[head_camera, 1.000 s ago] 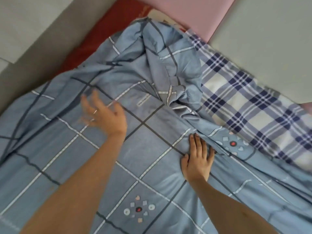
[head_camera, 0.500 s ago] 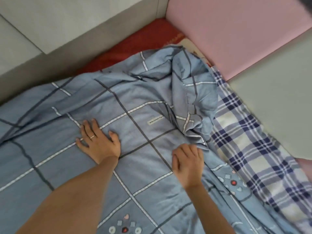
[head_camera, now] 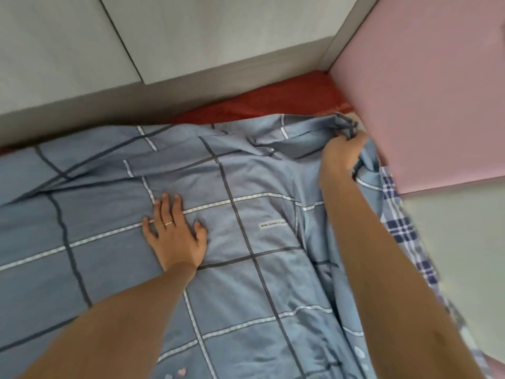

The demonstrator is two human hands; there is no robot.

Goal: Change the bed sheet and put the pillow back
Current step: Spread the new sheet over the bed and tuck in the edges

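A light blue bed sheet [head_camera: 246,269] with dark and white grid lines covers most of the bed. My left hand [head_camera: 175,233] lies flat on it, fingers spread, pressing the cloth down near the middle. My right hand [head_camera: 341,153] reaches to the far right corner and grips a bunched fold of the blue sheet beside the pink panel. Under the blue sheet a red sheet [head_camera: 273,105] shows along the far edge. A navy and white plaid cloth [head_camera: 401,228] shows at the right edge, partly under my right arm. I cannot tell whether it is the pillow.
A grey-white wall or bed frame [head_camera: 164,64] runs along the far side of the bed. A padded pink panel [head_camera: 426,105] stands at the right corner, with a pale grey panel [head_camera: 464,255] below it.
My right hand has moved from the middle folds out to the far right corner and taken hold of the bunched sheet. The heap is now spread flatter. My left hand stays pressed on the sheet.
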